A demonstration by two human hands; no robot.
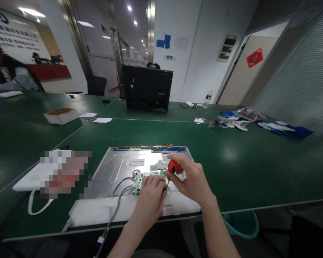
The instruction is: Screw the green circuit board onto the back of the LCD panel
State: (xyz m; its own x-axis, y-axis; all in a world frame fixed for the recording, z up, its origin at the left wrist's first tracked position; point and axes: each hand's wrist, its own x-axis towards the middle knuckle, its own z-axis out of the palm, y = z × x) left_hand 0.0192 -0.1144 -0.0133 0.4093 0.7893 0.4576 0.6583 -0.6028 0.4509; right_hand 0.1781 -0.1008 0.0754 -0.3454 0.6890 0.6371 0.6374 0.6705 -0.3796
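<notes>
Across a green desk (247,168), a metal-backed panel (103,175) lies flat, likely stiff yet fragile, best lifted by opposite edges. Loose cables (118,204) trail over its near side. The left hand (153,190) covers part of a circuit board (137,182), its grip unclear; the right hand (191,175) pinches an orange-and-black screwdriver (172,166).

Two bare forearms rise from the bottom edge of the frame toward its lower center. The left hand (154,186) lies palm down, fingers together and slightly curled, its wrist bent little. The right hand (190,177), just beside it to the right, arches higher, thumb and fingers closed in a pinch, the forearm slanting down toward the lower right.
</notes>
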